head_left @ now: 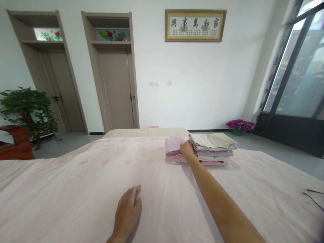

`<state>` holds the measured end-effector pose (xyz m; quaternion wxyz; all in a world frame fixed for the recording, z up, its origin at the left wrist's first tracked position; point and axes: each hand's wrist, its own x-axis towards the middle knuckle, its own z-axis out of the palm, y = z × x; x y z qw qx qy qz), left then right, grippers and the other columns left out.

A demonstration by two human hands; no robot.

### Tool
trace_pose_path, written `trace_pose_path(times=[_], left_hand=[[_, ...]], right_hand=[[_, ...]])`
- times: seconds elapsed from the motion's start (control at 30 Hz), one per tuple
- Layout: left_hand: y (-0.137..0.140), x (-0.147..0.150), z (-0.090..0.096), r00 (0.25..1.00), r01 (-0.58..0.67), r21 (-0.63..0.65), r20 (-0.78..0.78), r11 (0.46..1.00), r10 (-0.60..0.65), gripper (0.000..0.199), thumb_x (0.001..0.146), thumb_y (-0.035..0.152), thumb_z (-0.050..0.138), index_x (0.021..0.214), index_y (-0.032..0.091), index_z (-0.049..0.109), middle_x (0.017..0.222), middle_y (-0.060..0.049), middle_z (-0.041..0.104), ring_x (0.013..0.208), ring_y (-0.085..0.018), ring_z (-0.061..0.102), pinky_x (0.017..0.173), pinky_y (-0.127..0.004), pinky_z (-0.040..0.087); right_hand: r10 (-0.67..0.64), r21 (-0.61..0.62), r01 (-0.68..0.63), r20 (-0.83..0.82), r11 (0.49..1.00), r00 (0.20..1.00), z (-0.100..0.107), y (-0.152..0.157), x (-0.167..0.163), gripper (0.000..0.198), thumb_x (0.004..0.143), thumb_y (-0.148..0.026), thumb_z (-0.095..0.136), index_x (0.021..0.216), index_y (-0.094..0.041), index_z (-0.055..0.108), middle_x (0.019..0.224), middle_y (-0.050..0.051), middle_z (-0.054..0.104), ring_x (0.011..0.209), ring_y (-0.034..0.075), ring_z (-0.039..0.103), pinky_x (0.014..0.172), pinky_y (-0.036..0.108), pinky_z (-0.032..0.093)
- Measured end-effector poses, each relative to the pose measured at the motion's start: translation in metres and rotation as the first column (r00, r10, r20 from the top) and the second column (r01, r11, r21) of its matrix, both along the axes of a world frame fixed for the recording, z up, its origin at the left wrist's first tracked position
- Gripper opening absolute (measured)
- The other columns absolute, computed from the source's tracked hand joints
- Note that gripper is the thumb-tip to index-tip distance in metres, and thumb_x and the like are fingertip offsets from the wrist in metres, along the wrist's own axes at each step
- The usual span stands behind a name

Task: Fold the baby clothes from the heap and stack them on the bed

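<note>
My right hand [187, 149] reaches forward between two stacks of folded cloth, its fingers closed at the right edge of a folded lilac cloth [174, 147]. That cloth lies on top of the lower left stack, above pink and whitish layers [177, 160]. Close by on the right stands the taller stack, topped by a cream folded cloth [212, 141] with lilac, white and pink layers under it. Some of my right fingertips are hidden. My left hand [127, 210] is empty, low over the pale pink sheet [83, 192], with its fingers stretched forward and thumb apart.
The sheet covers a wide flat surface with a beige-covered edge [149, 133] beyond it. Thin dark wires or arms [314, 195] lie at the right edge. Farther off are a potted plant [27, 111], red wooden furniture [16, 143], purple flowers [240, 125] and two doors.
</note>
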<state>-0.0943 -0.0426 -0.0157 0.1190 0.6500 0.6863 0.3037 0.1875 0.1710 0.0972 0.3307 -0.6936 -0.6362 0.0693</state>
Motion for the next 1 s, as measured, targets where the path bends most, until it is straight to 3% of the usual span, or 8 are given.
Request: trace_pose_path(times=[0.07,0.2,0.3,0.43,0.63,0.8,0.93,1.0], left_hand=[[0.0,0.0,0.0,1.0,0.003,0.0,-0.008,1.0,-0.003,0.045,0.086,0.022,0.039,0.128,0.021,0.055,0.134,-0.005,0.057,0.126,-0.02,0.049,0.11,-0.038,0.033],[-0.001,0.0,0.0,1.0,0.007,0.002,-0.024,1.0,-0.007,0.046,0.085,0.023,0.039,0.128,0.021,0.055,0.133,-0.006,0.057,0.126,-0.021,0.05,0.11,-0.037,0.034],[0.0,0.0,0.0,0.999,0.018,0.007,-0.046,1.0,-0.018,0.046,0.085,0.023,0.039,0.128,0.02,0.055,0.134,-0.006,0.057,0.125,-0.021,0.049,0.11,-0.037,0.033],[0.0,0.001,0.0,0.997,0.025,-0.002,-0.076,1.0,-0.025,0.045,0.085,0.022,0.038,0.125,0.022,0.058,0.134,-0.005,0.057,0.126,-0.021,0.048,0.111,-0.037,0.032],[-0.004,0.003,0.008,0.992,0.064,0.017,-0.114,0.998,-0.062,0.041,0.084,0.018,0.039,0.115,0.023,0.064,0.128,-0.005,0.06,0.124,-0.02,0.049,0.108,-0.036,0.033],[-0.008,0.004,0.014,0.988,0.079,0.036,-0.136,0.996,-0.074,0.039,0.084,0.015,0.04,0.113,0.024,0.064,0.123,-0.004,0.06,0.12,-0.019,0.051,0.105,-0.034,0.034],[-0.009,0.004,0.013,0.984,0.086,0.042,-0.161,0.995,-0.078,0.039,0.084,0.014,0.041,0.114,0.024,0.064,0.121,-0.005,0.06,0.118,-0.019,0.052,0.103,-0.033,0.035],[-0.01,0.005,0.013,0.98,0.091,0.046,-0.181,0.995,-0.081,0.039,0.084,0.014,0.041,0.115,0.024,0.064,0.121,-0.006,0.06,0.117,-0.019,0.052,0.103,-0.032,0.035]], right_hand=[[-0.034,0.08,0.029,0.052,0.996,0.998,0.003,-0.003,-0.013,0.047,0.097,-0.024,0.042,0.141,-0.007,0.04,0.149,0.025,0.032,0.14,0.033,0.028,0.112,0.05,0.024],[0.052,0.17,-0.116,0.34,0.979,0.939,-0.001,-0.001,-0.031,0.054,0.098,-0.034,0.036,0.149,-0.015,0.03,0.158,0.015,0.021,0.147,0.029,0.005,0.116,0.051,0.002],[0.123,0.026,-0.153,0.47,0.988,0.874,-0.018,0.002,-0.028,0.054,0.097,-0.043,0.038,0.147,-0.023,0.035,0.158,0.012,0.023,0.146,0.031,0.007,0.113,0.057,0.001],[0.154,-0.077,-0.134,0.429,0.988,0.89,-0.04,0.005,-0.016,0.048,0.097,-0.045,0.037,0.14,-0.024,0.045,0.154,0.013,0.031,0.143,0.032,0.017,0.11,0.059,0.004],[0.223,-0.082,-0.207,0.326,0.975,0.919,-0.023,-0.003,-0.009,0.04,0.096,-0.038,0.044,0.132,-0.024,0.054,0.147,0.01,0.044,0.14,0.027,0.027,0.112,0.052,0.011],[0.224,0.025,-0.237,0.24,0.971,0.944,-0.017,-0.063,-0.011,0.043,0.1,-0.03,0.029,0.133,-0.021,0.054,0.139,0.008,0.053,0.132,0.018,0.04,0.11,0.034,0.025],[0.243,-0.016,-0.246,0.21,0.969,0.947,-0.048,-0.138,-0.015,0.042,0.098,-0.03,0.03,0.124,-0.019,0.061,0.126,0.009,0.063,0.116,0.019,0.055,0.101,0.03,0.037],[0.298,-0.086,-0.285,0.251,0.955,0.921,-0.068,-0.172,-0.014,0.046,0.096,-0.035,0.036,0.133,-0.016,0.056,0.139,0.013,0.054,0.128,0.024,0.048,0.106,0.035,0.034]])
